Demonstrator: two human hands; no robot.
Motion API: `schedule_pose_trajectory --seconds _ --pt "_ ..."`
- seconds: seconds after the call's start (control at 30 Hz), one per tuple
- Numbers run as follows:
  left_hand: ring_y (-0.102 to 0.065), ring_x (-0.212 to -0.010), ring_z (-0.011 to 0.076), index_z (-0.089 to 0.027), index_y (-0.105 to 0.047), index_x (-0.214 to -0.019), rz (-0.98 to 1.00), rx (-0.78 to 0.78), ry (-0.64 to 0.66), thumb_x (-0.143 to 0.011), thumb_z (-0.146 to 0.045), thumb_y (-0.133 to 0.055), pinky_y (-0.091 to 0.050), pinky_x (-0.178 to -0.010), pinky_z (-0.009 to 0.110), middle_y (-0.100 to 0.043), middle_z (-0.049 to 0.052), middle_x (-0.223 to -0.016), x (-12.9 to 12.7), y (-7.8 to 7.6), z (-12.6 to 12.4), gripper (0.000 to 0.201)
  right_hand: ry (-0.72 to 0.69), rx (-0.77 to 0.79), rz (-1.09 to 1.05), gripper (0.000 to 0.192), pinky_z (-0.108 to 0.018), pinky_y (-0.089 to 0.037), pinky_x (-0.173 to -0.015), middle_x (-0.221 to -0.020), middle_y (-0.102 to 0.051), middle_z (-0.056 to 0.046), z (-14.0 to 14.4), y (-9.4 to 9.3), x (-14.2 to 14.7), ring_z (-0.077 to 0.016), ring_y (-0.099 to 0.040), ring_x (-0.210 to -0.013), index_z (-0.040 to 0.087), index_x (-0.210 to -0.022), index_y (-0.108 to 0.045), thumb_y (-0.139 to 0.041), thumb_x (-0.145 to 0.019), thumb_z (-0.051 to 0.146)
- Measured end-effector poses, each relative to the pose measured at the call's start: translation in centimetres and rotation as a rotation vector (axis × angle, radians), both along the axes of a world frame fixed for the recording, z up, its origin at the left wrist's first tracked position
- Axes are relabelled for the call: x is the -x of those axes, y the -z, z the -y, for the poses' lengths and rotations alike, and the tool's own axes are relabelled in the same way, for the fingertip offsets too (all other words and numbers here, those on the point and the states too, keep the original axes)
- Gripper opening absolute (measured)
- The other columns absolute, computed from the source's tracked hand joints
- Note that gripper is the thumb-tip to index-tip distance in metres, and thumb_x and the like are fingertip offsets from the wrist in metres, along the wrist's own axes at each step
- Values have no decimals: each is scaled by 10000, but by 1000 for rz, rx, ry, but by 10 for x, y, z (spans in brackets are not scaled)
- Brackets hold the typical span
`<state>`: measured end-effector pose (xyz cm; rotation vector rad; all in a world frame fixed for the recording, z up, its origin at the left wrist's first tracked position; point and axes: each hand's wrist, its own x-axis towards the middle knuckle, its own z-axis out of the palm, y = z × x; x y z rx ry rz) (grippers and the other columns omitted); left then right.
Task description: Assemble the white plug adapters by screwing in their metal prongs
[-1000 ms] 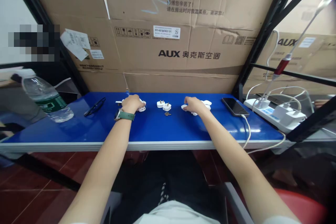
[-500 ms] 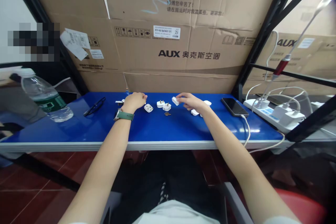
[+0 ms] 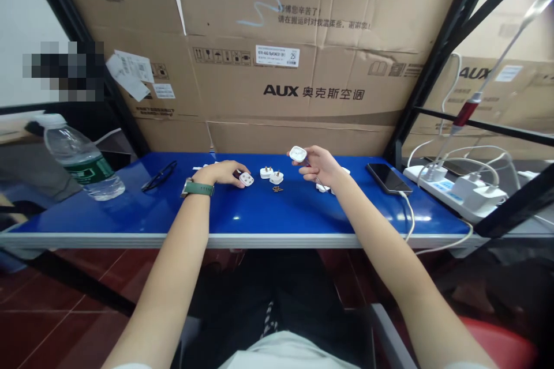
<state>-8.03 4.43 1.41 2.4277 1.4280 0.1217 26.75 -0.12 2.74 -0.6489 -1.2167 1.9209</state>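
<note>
My right hand is raised over the table, its fingers closed on a white plug cover whose hollow side faces me. A thin shaft seems to show below those fingers, too small to make out. On the left, my left hand, with a green-strapped watch at the wrist, has thumb and fingers round a white plug piece with holes in it, low at the tabletop. Between the hands sit two white plug bodies with brass pins, one plug body behind the other plug body. Small brass screws lie in front.
More white plug parts lie partly behind my right hand. A phone with a cable and a power strip are at the right. Glasses and a water bottle stand left. A cardboard sheet walls the table's back.
My right hand has lifted and turned the plug cover so its hollow side shows. My left hand has come from behind the plug piece to grip it. The view has shifted slightly.
</note>
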Motion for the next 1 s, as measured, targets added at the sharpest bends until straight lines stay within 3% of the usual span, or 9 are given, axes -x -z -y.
schedule_pose_trajectory --seconds 0.07,0.23,0.37,0.47,0.57,0.67,0.73,0.8,1.0 --pt "-676 -1154 295 -262 -757 -1211 13 4 10 -672 -527 -797 -497 -964 307 -746 54 -1263 -2 -1 0 602 27 16 -39 144 -166 -195 -375 -807 -587 -13 -2 1 0 -62 -138 -467 203 -981 -522 -522 -943 342" --pt "-699 -1071 270 -279 -737 -1262 45 13 18 -664 -539 -800 -506 -907 289 -749 39 -1252 -8 -6 6 655 80 71 -95 143 -156 -224 -370 -830 -613 -25 -6 4 -1 -48 -158 -450 196 -1000 -526 -501 -990 336" --pt "-693 -1062 268 -257 -777 -1153 27 -56 18 -683 -542 -798 -496 -905 296 -770 44 -1177 -13 -9 10 551 65 99 -148 151 -160 -223 -375 -897 -647 -50 -7 5 -2 -35 -155 -458 170 -1014 -565 -549 -967 312" --pt "-693 -1032 260 -256 -790 -1102 87 -127 20 -701 -597 -787 -497 -888 299 -781 41 -1120 -18 -13 14 526 116 35 -125 161 -170 -204 -390 -900 -648 -37 -5 5 -2 -30 -148 -474 179 -965 -582 -665 -891 297" --pt "-695 -964 251 -249 -802 -1073 170 -179 37 -699 -638 -788 -501 -856 306 -789 46 -1045 -25 -19 22 540 252 -177 22 223 -194 -195 -419 -827 -610 -2 1 6 3 -37 -184 -488 190 -942 -619 -758 -812 305" --pt "-690 -941 247 -234 -801 -1068 268 -188 83 -702 -642 -798 -499 -855 310 -788 47 -1035 -34 -24 30 548 389 -553 313 300 -224 -306 -490 -853 -635 -11 6 9 13 -75 -393 -559 193 -1021 -692 -783 -774 336" --pt "-687 -938 251 -222 -793 -1076 303 -170 121 -705 -640 -799 -499 -852 313 -784 54 -1028 -41 -24 34 560 433 -847 470 324 -258 -431 -641 -1002 -694 -49 7 13 20 -150 -584 -792 187 -1040 -717 -795 -752 316" --pt "-683 -916 247 -219 -785 -1076 302 -153 165 -691 -625 -817 -494 -835 309 -778 50 -1005 -49 -22 36 561 394 -1045 562 351 -294 -469 -757 -1107 -706 -69 8 18 26 -214 -633 -990 199 -1092 -722 -786 -768 317" --pt "-657 -824 210 -196 -769 -1026 318 -169 278 -691 -602 -834 -468 -756 288 -749 31 -908 -70 -10 34 530 277 -1250 615 357 -315 -474 -805 -1113 -722 -64 4 28 30 -225 -655 -996 212 -1142 -682 -776 -815 318"
